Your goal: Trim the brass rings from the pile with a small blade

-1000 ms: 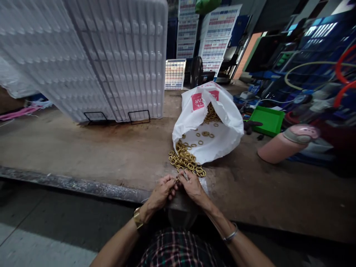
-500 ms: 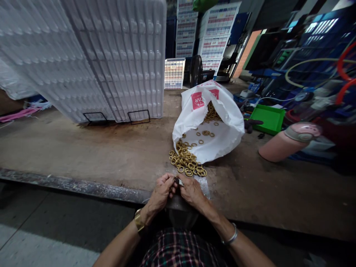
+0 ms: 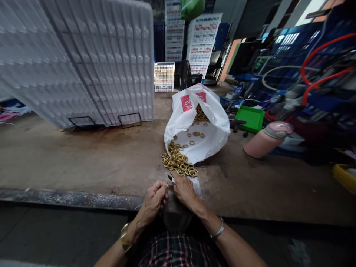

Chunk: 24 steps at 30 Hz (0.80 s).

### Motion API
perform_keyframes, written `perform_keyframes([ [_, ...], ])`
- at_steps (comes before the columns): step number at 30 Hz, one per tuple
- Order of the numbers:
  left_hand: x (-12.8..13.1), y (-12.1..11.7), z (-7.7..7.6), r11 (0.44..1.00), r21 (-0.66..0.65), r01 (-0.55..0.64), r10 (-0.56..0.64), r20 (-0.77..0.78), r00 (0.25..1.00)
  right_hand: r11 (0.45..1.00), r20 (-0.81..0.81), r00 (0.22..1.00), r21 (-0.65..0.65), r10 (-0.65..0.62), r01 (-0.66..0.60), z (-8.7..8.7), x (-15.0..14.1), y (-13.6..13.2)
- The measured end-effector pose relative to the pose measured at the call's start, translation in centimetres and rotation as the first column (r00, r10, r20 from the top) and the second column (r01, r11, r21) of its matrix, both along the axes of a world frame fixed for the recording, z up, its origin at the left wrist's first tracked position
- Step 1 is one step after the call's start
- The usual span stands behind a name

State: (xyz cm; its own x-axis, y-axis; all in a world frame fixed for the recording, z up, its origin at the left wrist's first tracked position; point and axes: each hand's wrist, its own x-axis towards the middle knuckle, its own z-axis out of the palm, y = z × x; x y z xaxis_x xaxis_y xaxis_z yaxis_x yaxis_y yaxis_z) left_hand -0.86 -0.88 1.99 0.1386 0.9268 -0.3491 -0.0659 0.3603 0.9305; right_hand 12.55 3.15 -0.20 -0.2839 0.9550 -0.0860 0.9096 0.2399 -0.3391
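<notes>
My left hand (image 3: 154,195) is closed in a pinch on a small brass ring (image 3: 167,184), of which only a bit shows at the fingertips. In my right hand (image 3: 184,190) is a small knife (image 3: 170,178) with a dark pointed tip and a pale part by the fingers; its handle is hidden in the palm. The tip points up and left, apart from the ring. Just beyond my fingers lies a heap of brass rings (image 3: 178,160), spilling from the mouth of a white woven sack (image 3: 205,146).
Tall white ribbed plastic trays (image 3: 119,66) stand at the left against black wire holders (image 3: 129,119). Right of the sack are a green tray (image 3: 251,118) and a pink bottle (image 3: 265,141). White crates (image 3: 201,52) are stacked behind the wooden table (image 3: 69,159).
My hands have come apart slightly. The knife tip has moved away from the ring at my left fingertips, up toward the heap. The view has turned a little to the right.
</notes>
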Motion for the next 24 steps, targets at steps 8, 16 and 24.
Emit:
perform_keyframes([
  [8,0.2,-0.3,-0.8,0.991,-0.137,-0.001,0.058,0.41,0.91,0.963,-0.007,0.977,0.167,-0.215,0.213,-0.1,2.4,0.9],
  [16,0.0,0.0,-1.6,0.977,-0.215,0.007,0.112,0.537,0.836,0.958,0.11,0.958,0.141,-0.266,0.25,0.5,3.4,2.1],
  [24,-0.4,0.3,-2.1,0.941,-0.336,-0.034,0.24,0.595,0.767,0.958,0.112,0.962,0.178,-0.249,0.227,-0.7,3.2,2.3],
])
